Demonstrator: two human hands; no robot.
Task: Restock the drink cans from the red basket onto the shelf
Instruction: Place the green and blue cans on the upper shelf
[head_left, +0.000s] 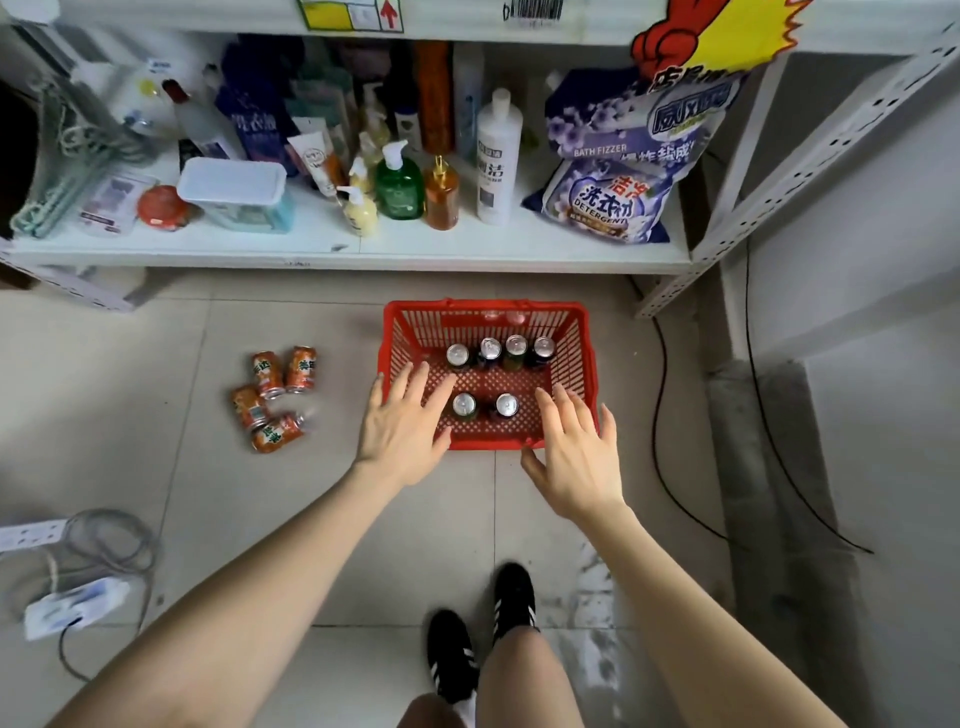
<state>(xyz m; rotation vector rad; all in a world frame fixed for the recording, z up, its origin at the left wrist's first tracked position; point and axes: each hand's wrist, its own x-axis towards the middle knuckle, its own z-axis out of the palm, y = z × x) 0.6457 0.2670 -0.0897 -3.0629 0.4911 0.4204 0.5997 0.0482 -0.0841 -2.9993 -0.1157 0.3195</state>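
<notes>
Glossy tiles (130, 389), red plastic mesh basket (485, 306), upright metal cans (516, 349), left hand (402, 428), right hand (579, 462) — both splayed, empty

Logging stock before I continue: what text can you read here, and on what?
"BATH FIZZER": upper purple bag.
"DETERGENT": lower purple bag.
Too small or blurred: orange cans on the floor, cans in the red basket, white bottle, barcode label.

A red plastic mesh basket (574, 353) sits before a white metal shelf (467, 248), six upright drink cans (506, 404) inside. The left hand (402, 428) and right hand (576, 462) hover, fingers spread, over its near rim; four orange cans (267, 375) lie left of it
</notes>
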